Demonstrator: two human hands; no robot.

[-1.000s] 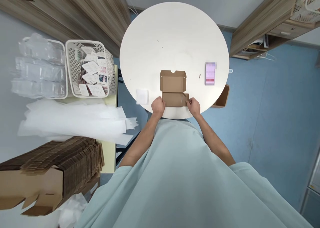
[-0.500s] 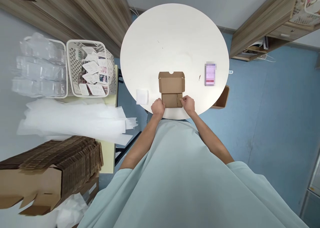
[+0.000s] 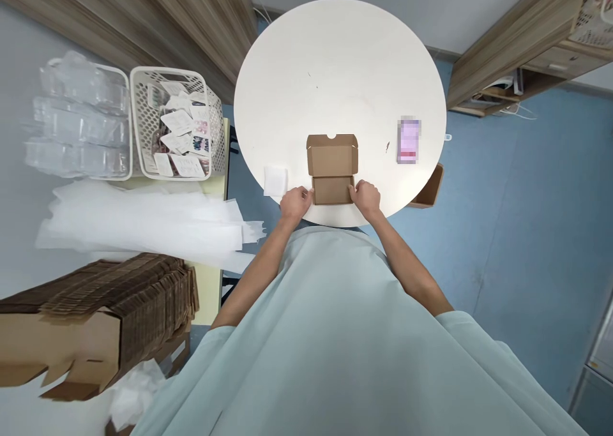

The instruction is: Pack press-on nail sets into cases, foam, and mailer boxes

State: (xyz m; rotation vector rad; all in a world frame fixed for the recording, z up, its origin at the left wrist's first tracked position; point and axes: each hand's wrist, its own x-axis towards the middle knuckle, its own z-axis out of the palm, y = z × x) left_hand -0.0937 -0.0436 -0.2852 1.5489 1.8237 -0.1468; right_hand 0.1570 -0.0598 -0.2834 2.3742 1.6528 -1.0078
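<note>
A brown cardboard box (image 3: 333, 191) lies near the front edge of the round white table (image 3: 335, 53), its lid (image 3: 332, 160) folded back away from me. The bottom tray stands with walls up and looks empty inside. My left hand (image 3: 295, 204) is curled at the tray's left wall, with the fingertips against it. On the opposite side, my right hand (image 3: 366, 200) is closed on the right wall, thumb at the edge. Left of the box lies a small white square packet (image 3: 275, 181).
A blurred pink phone-like object (image 3: 408, 141) lies on the table's right. To the left are a white basket of carded packets (image 3: 179, 129), clear plastic containers (image 3: 79, 120), white foam sheets (image 3: 143, 219) and stacked flat cardboard boxes (image 3: 153, 308). An open carton (image 3: 428, 187) stands on the floor.
The right side flap inside the box has been folded into place against the wall. My left hand has shifted slightly outward to the left, and the right hand slightly to the right.
</note>
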